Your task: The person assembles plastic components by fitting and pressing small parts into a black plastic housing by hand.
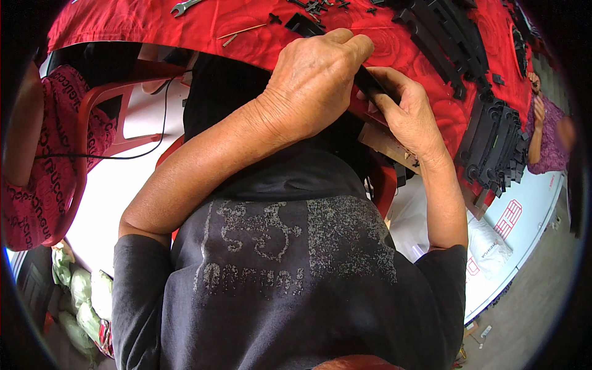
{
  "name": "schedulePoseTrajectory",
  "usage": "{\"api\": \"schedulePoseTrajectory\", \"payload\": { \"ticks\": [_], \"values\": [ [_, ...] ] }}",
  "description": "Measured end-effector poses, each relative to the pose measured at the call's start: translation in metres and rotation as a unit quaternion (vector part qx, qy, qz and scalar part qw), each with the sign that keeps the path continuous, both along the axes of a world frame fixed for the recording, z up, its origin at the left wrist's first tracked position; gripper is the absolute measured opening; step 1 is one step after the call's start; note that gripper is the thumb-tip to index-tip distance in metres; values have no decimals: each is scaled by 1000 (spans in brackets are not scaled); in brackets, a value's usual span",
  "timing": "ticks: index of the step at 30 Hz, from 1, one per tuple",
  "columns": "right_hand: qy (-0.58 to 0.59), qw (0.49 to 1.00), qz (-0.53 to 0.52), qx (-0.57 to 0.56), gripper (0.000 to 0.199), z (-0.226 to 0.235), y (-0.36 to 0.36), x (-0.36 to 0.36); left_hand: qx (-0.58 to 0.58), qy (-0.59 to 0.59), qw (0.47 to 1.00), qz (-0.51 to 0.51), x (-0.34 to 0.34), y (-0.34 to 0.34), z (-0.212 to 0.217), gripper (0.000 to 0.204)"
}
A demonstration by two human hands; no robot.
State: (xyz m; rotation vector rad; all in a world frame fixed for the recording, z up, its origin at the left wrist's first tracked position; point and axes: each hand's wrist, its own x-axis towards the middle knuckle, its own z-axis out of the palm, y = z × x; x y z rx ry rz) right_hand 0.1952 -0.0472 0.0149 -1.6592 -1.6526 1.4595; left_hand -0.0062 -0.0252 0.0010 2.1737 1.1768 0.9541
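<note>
Black, long and narrow, the plastic strip (370,83) sits at the near edge of the red tablecloth (185,28); I see my left hand (314,80) pinching it from above, my right hand (404,111) gripping its right end

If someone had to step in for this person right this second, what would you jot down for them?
Left hand: curled over one end of a long black plastic strip at the table's near edge.
Right hand: pinching the same strip from the other side.
Red tablecloth: loose black strips at the top, a stacked bundle on the right, a wrench on the left.
Done or left: cannot tell; the strip is in both hands.
</note>
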Motion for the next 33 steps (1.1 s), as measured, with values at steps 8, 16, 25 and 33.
{"api": "schedulePoseTrajectory", "payload": {
  "ticks": [8, 16, 25, 33],
  "values": [
    [4, 1000, 1, -7, 30, 3, 0, -2, -19, -11, 1000, 3, -1, 0, -1, 20],
    [0, 1000, 3, 2, 31, -2, 0, 2, -28, -4, 1000, 2, -1, 0, -1, 19],
    [11, 1000, 10, 0, 32, 2, 0, 0, -32, -9, 999, 2, -2, -1, 1, 19],
    [9, 1000, 5, 4, 31, 1, 0, 1, -29, -3, 1000, -1, -2, -1, 2, 19]
  ]
}}
